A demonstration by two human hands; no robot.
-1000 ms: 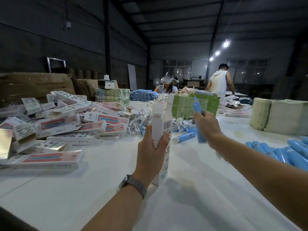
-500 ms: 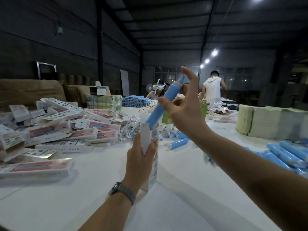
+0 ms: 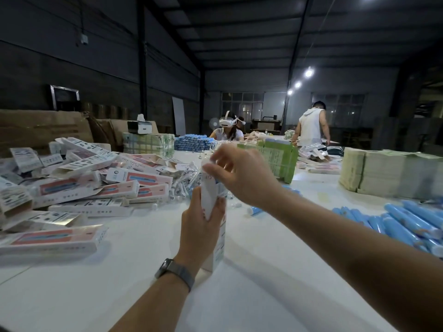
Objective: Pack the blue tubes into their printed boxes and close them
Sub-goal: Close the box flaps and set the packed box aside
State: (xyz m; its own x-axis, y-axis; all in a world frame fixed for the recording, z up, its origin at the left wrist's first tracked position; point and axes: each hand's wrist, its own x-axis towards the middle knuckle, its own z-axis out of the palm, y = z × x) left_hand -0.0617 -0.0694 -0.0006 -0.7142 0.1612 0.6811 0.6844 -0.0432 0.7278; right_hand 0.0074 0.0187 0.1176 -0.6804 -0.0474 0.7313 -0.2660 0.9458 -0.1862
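On the white table (image 3: pixel 124 271), center frame, left hand (image 3: pixel 200 226) is gripping an upright printed box (image 3: pixel 217 245), fingers and thumb curled round its upper part, box bottom seeming to be resting on the tabletop. A grey wristwatch (image 3: pixel 173 271) is sitting on that wrist. Right hand (image 3: pixel 239 173) is hovering at the box's open top, fingertips (image 3: pixel 207 167) bent down and touching or pinching the top flap; motion blur, cannot tell exactly what they are pinching. A sliver of blue is showing at the box mouth under the right hand, likely the tube, mostly hidden.

Left side: a messy pile of packed boxes (image 3: pixel 79 185) with pink-red fronts is lying flat and overlapping, one more box (image 3: pixel 51 240) lying apart near the table edge. Just behind the held box, a heap of small clear-wrapped items (image 3: pixel 187 178) is lying, details too small to read. Right side: loose blue tubes (image 3: pixel 402 224) are lying heaped near the edge, and one tube (image 3: pixel 255 210) is lying alone beside the right forearm. Far right, a tall stack of flat cartons (image 3: pixel 383 173) is sitting on the table. A green-wrapped bundle (image 3: pixel 279 159) is standing behind the right hand.

Far end of the table: one person (image 3: pixel 227 133) wearing a white headset is sitting, another person (image 3: pixel 310 127) in a white sleeveless top is standing turned away. More blue tubes (image 3: pixel 193 143) are stacked near them.
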